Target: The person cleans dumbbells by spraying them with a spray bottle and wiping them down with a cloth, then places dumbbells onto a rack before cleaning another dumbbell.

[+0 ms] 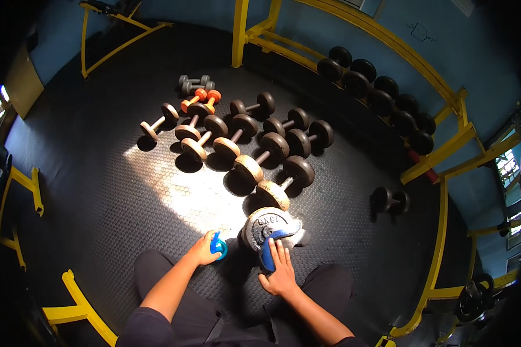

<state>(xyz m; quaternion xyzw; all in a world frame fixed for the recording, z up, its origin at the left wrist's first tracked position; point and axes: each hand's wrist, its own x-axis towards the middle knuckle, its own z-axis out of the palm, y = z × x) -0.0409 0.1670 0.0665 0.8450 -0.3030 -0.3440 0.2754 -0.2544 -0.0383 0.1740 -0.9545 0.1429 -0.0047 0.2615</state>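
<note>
A round weight plate end of a dumbbell (260,222) faces up between my knees, with raised lettering that looks like "13KG". My right hand (280,275) presses a blue cloth (267,258) against the lower right of that face, its fingers pointing away from me. Part of the cloth curls over the plate's middle. To the left, my left hand (203,250) is closed around a small blue bottle (222,248), held just above the floor beside the dumbbell. The bottle's top is partly covered by my fingers.
Several dumbbells (261,158) stand in rows on the black textured mat (116,191) ahead, with orange dumbbells (211,101) farther back. A yellow rack (411,52) holds more dumbbells at the far right. One dumbbell (390,200) lies alone on the right. Yellow frames (81,309) flank both sides.
</note>
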